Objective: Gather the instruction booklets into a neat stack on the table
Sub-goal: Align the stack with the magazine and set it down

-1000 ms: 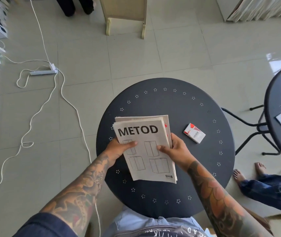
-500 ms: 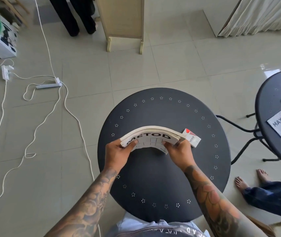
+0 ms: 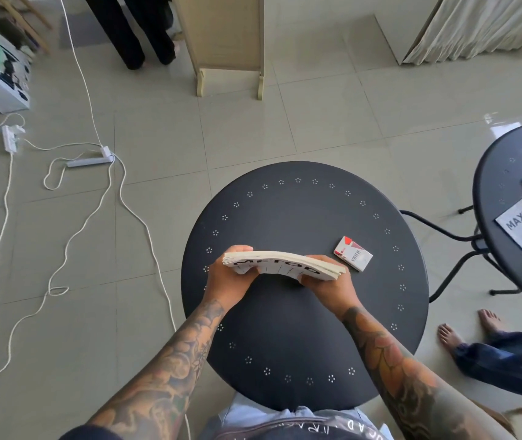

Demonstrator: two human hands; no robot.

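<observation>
Item: instruction booklets, several, white paper, gathered as one bundle. Top cover bears black "METOD" lettering and line drawings. Bundle tipped nearly edge-on to the camera, bowed upward at the middle, page edges showing cream. Position: held above the round black counter, near its centre. Left hand, grip closed on the bundle's left end, fingers wrapped behind. Right hand, grip closed on the right end. Adjacent: red-and-white "VESS" box, lying on the counter just beside the bundle's right end.
</observation>
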